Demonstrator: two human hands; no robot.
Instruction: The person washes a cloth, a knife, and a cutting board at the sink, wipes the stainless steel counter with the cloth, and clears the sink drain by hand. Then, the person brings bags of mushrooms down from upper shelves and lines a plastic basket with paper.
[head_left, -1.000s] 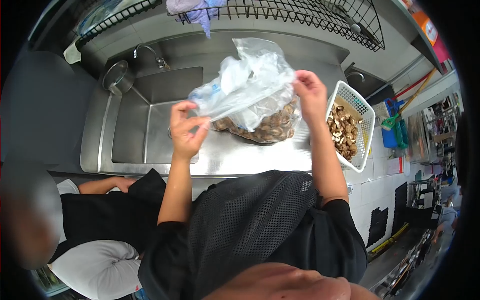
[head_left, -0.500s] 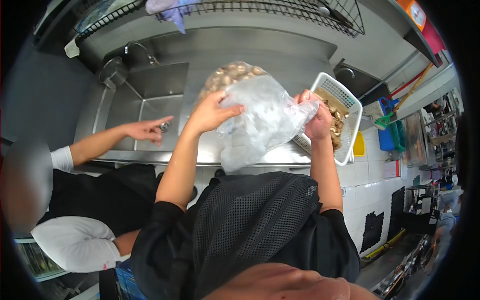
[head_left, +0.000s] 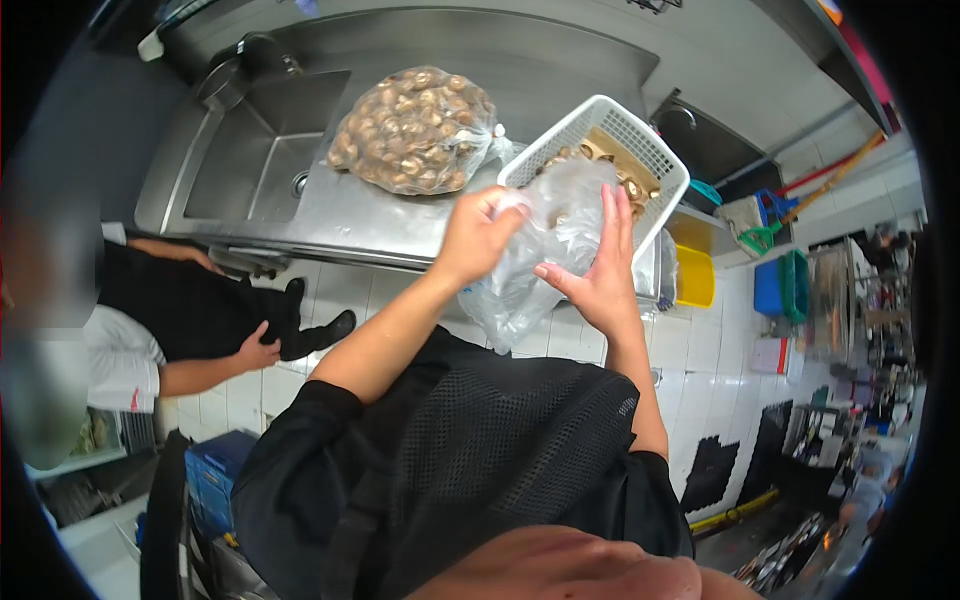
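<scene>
A crumpled clear plastic bag [head_left: 545, 240] hangs between my hands at the counter's front edge, partly over the white basket [head_left: 665, 160]. My left hand [head_left: 480, 235] is closed on the bag's left side. Against its right side lies my right hand [head_left: 603, 275], fingers stretched out and thumb apart. Brown mushrooms [head_left: 638, 190] and a piece of cardboard [head_left: 622, 155] show inside the basket; the bag hides some of its contents. Left of the basket, a full clear bag of mushrooms [head_left: 415, 135], gathered at its right end, rests on the steel counter [head_left: 370, 215].
A steel sink [head_left: 250, 170] with a pot [head_left: 223, 88] at its corner is on the left. Another person [head_left: 190, 290] stands at left, hands low. A yellow bin [head_left: 695, 277] and a blue-and-green bin [head_left: 780, 287] stand on the right.
My hands and the plastic bag have shifted right to the basket, and my right hand has opened. The view has turned rightward. The other person's pointing hand has dropped from the sink.
</scene>
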